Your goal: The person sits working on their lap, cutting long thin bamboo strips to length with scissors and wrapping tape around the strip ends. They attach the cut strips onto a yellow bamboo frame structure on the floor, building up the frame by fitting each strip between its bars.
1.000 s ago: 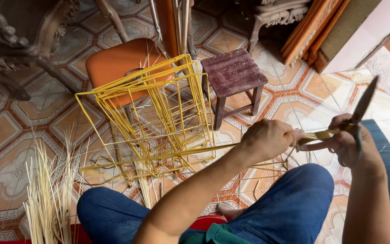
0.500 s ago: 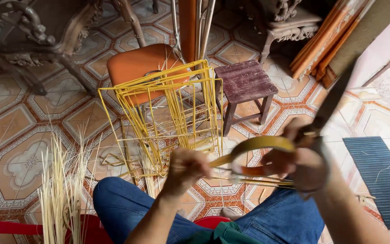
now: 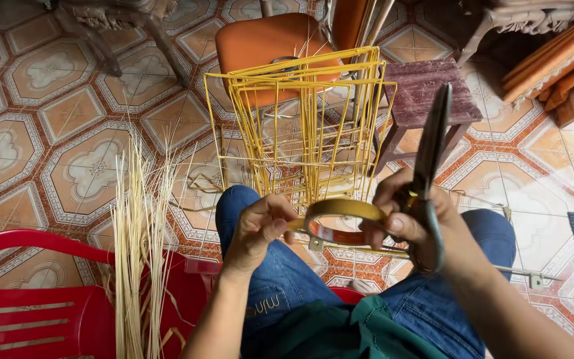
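Both ends of the curved yellow strip (image 3: 340, 210) vanish under my fingers, so I cannot tell how far it runs. My left hand (image 3: 258, 229) is curled shut on its near end, palm turned toward me above my left knee. My right hand (image 3: 412, 216) pinches the other end while also clutching dark shears (image 3: 431, 143), blades pointing up; their handles are hidden in my grip. Just beyond stands the yellow wire frame (image 3: 300, 126), partly covering an orange chair (image 3: 267, 43). Pale reed stalks (image 3: 137, 246) lean on a red plastic chair (image 3: 28, 292), cut off at the edge.
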